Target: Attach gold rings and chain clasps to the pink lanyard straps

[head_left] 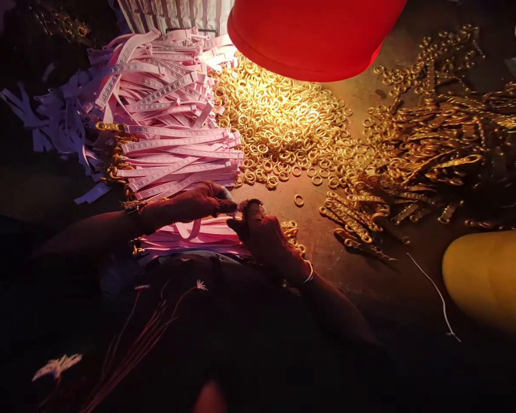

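Note:
My left hand [200, 201] reaches in from the left, its fingers pinched together over the pink straps [183, 140]. Close against its fingertips is my right hand [269, 241], also closed, with the thumb and forefinger bent inward. Whatever sits between the fingertips is small and in shadow, so I cannot make it out. Below the hands lie more pink straps [189, 236]. Past my right hand a few gold rings [298, 200] are scattered, and a big heap of gold rings [275, 120] glows under the light.
A red lampshade [318, 40] hangs low over the ring heap. To the right lie gold ring strips [430, 137], a yellow container [485, 281] and a thin white string [438, 295]. A pale ribbed bag [176, 14] stands behind the straps.

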